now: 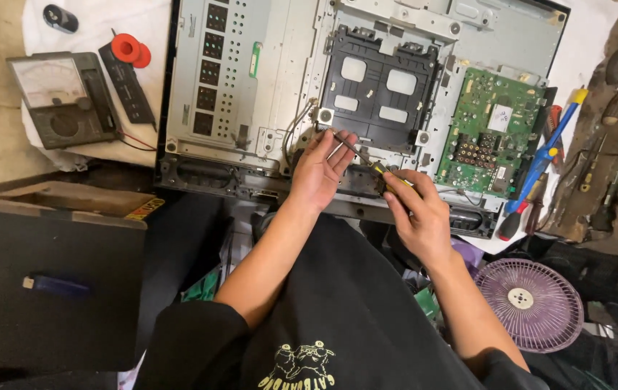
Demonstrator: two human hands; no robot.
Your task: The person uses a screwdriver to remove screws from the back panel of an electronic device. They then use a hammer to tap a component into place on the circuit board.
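Head view: your right hand [417,213] grips a yellow-handled screwdriver [367,160], its tip at the lower edge of the opened TV chassis [251,87]. Your left hand [320,170] pinches the shaft, fingers curled. Green circuit board [489,130] lies right; analog meter [60,97] far left.

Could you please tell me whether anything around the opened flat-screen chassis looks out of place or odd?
Nothing looks damaged or spilled. The chassis lies open with its green circuit board exposed. The right hand holds a screwdriver; the left hand steadies its shaft.
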